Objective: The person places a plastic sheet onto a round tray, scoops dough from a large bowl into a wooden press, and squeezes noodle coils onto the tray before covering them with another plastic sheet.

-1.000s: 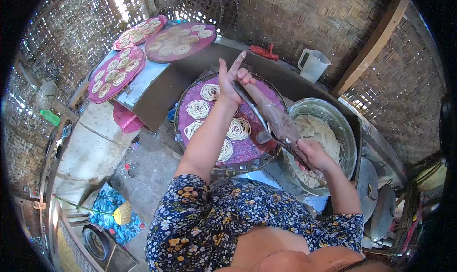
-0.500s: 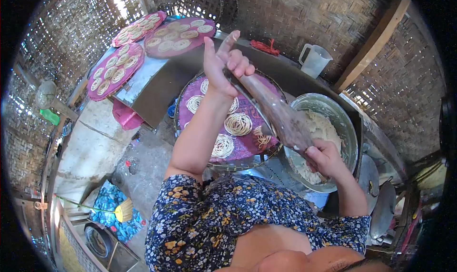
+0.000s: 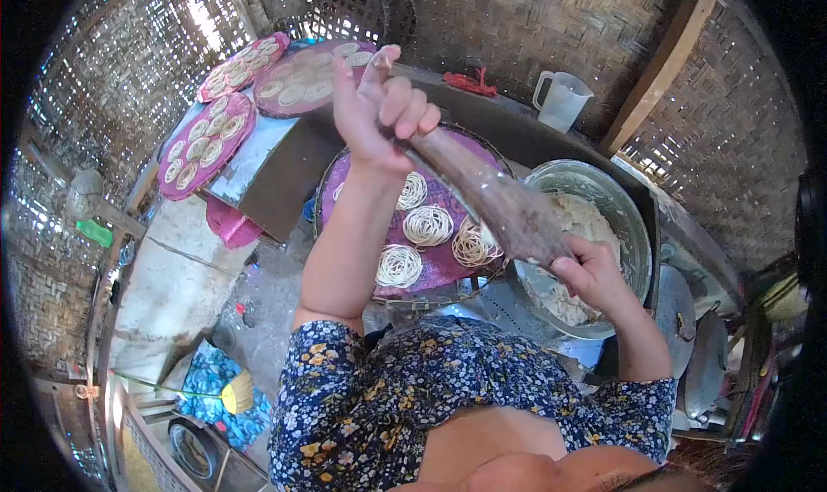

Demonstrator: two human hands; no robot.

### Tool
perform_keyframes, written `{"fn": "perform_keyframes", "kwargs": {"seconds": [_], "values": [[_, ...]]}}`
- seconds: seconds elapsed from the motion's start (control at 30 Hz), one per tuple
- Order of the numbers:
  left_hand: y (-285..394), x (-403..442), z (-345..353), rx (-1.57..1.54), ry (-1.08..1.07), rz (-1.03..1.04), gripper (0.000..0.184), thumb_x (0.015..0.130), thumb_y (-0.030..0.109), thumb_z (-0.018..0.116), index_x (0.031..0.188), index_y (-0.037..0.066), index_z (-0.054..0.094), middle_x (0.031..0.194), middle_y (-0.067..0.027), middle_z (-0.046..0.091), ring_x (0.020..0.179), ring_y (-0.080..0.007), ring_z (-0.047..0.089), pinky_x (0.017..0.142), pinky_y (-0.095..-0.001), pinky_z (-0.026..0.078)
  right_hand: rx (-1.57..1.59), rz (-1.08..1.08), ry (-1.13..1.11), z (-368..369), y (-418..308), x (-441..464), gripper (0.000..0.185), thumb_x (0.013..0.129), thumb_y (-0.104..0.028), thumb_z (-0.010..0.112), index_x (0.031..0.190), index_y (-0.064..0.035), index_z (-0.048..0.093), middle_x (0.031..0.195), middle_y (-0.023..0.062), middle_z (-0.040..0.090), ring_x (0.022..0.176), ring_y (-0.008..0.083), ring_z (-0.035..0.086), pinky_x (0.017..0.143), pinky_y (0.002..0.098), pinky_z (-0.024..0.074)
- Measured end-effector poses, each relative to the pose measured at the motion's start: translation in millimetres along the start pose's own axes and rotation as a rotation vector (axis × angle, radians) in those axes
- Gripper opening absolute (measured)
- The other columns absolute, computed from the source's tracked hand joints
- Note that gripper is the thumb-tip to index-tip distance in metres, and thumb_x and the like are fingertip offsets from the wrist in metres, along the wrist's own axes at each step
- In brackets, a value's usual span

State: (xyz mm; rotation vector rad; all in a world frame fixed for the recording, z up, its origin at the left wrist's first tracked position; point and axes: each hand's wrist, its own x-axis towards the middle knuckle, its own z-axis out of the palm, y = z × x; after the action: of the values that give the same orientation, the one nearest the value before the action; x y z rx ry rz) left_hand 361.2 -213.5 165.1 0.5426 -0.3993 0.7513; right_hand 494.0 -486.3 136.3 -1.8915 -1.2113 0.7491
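I hold a long wooden hand press (image 3: 495, 199) slanted across the front of my body, over a round tray with a pink-purple mat (image 3: 444, 277). My left hand (image 3: 388, 108) has its curled fingers wrapped round the far end, thumb and index finger sticking up. My right hand (image 3: 590, 272) is closed round the near end. Under the press lies a coil of pale noodle strands (image 3: 474, 244), partly hidden by it. Beside that are other noodle nests, one of them a white nest (image 3: 427, 226). A metal basin (image 3: 637, 259) of pale dough (image 3: 586, 221) stands beneath my right hand.
Several pink round mats (image 3: 207, 177) with noodle nests lie at the back left. A clear plastic jug (image 3: 563, 101) and a red bundle (image 3: 470, 82) sit on the back ledge. Woven walls close in the space. A hand broom (image 3: 239, 396) lies at lower left.
Both hands and the press have shifted slightly, the left hand moving left and up. The noodle coil under the press has grown wider and fuller. The camera view has turned a little.
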Motion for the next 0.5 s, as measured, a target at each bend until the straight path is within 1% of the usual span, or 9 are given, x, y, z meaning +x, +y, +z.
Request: {"fn": "perform_keyframes", "kwargs": {"seconds": [0.1, 0.13, 0.23, 0.33, 0.37, 0.43, 0.47, 0.5], "values": [[-3.1, -12.3, 1.2, 0.018, 0.011, -0.033, 0.058, 0.086, 0.060, 0.028, 0.091, 0.012, 0.058, 0.040, 0.0047, 0.026, 0.034, -0.0105, 0.030, 0.043, -0.0287, 0.035, 0.023, -0.058, -0.016, 4.7, 18.3, -5.9, 0.044, 0.079, -0.036, 0.061, 0.104, 0.0000, 0.059, 0.055, 0.0040, 0.053, 0.045, 0.0083, 0.049, 0.045, 0.0246, 0.0401], [-7.2, -16.8, 2.5, 0.051, 0.065, -0.029, 0.057, 0.086, 0.060, 0.028, 0.090, 0.012, 0.059, 0.040, 0.0044, 0.026, 0.033, -0.0107, 0.029, 0.043, -0.0290, 0.034, 0.005, 0.047, -0.072, 0.0, 12.0, -11.8, 0.045, 0.079, -0.037, 0.061, 0.104, 0.0001, 0.059, 0.060, 0.0048, 0.056, 0.051, 0.0107, 0.053, 0.050, 0.0277, 0.0431], [-25.6, -22.4, -3.2, -0.013, 0.014, -0.041, 0.052, 0.090, 0.053, 0.029, 0.092, 0.009, 0.057, 0.040, 0.0059, 0.027, 0.032, -0.0080, 0.029, 0.042, -0.0271, 0.034, -0.063, 0.013, -0.047, -3.6, 19.8, -22.8, 0.044, 0.080, -0.037, 0.059, 0.103, 0.0005, 0.059, 0.064, 0.0077, 0.058, 0.058, 0.0159, 0.057, 0.055, 0.0313, 0.0452], [-51.3, -16.0, -13.7, -0.039, 0.076, -0.096, 0.052, 0.090, 0.052, 0.028, 0.088, 0.010, 0.057, 0.039, 0.0060, 0.026, 0.032, -0.0091, 0.028, 0.042, -0.0285, 0.033, -0.206, 0.057, 0.007, -8.6, 34.1, -33.4, 0.042, 0.080, -0.036, 0.058, 0.100, 0.0012, 0.059, 0.066, 0.0108, 0.058, 0.063, 0.0199, 0.059, 0.059, 0.0327, 0.0456], [-56.3, -13.8, -13.4, -0.035, 0.114, -0.108, 0.052, 0.090, 0.052, 0.028, 0.087, 0.010, 0.057, 0.038, 0.0060, 0.025, 0.031, -0.0093, 0.027, 0.042, -0.0290, 0.032, -0.207, 0.052, 0.033, -8.1, 36.4, -34.5, 0.042, 0.080, -0.036, 0.058, 0.098, 0.0014, 0.059, 0.066, 0.0115, 0.058, 0.063, 0.0204, 0.059, 0.059, 0.0326, 0.0455], [-63.5, -9.6, -15.0, -0.040, 0.094, -0.132, 0.051, 0.089, 0.052, 0.030, 0.086, 0.009, 0.057, 0.040, 0.0060, 0.028, 0.033, -0.0085, 0.029, 0.044, -0.0286, 0.033, -0.207, 0.036, 0.091, -8.1, 39.9, -35.3, 0.042, 0.080, -0.037, 0.058, 0.096, 0.0018, 0.059, 0.066, 0.0129, 0.057, 0.063, 0.0213, 0.059, 0.059, 0.0322, 0.0453], [-66.4, -7.1, -15.7, -0.040, 0.083, -0.142, 0.050, 0.089, 0.051, 0.030, 0.085, 0.009, 0.057, 0.041, 0.0059, 0.029, 0.035, -0.0080, 0.030, 0.046, -0.0284, 0.034, -0.178, 0.101, 0.061, -10.9, 40.6, -35.6, 0.042, 0.079, -0.037, 0.058, 0.095, 0.0019, 0.059, 0.066, 0.0130, 0.057, 0.064, 0.0209, 0.059, 0.059, 0.0320, 0.0452], [-67.8, -3.8, -16.2, -0.082, 0.066, -0.178, 0.049, 0.089, 0.051, 0.031, 0.086, 0.009, 0.057, 0.045, 0.0047, 0.032, 0.039, -0.0092, 0.034, 0.049, -0.0293, 0.036, -0.147, 0.165, 0.030, -14.4, 41.9, -35.6, 0.042, 0.079, -0.037, 0.058, 0.095, 0.0020, 0.059, 0.066, 0.0132, 0.057, 0.064, 0.0205, 0.059, 0.059, 0.0318, 0.0451]]}}
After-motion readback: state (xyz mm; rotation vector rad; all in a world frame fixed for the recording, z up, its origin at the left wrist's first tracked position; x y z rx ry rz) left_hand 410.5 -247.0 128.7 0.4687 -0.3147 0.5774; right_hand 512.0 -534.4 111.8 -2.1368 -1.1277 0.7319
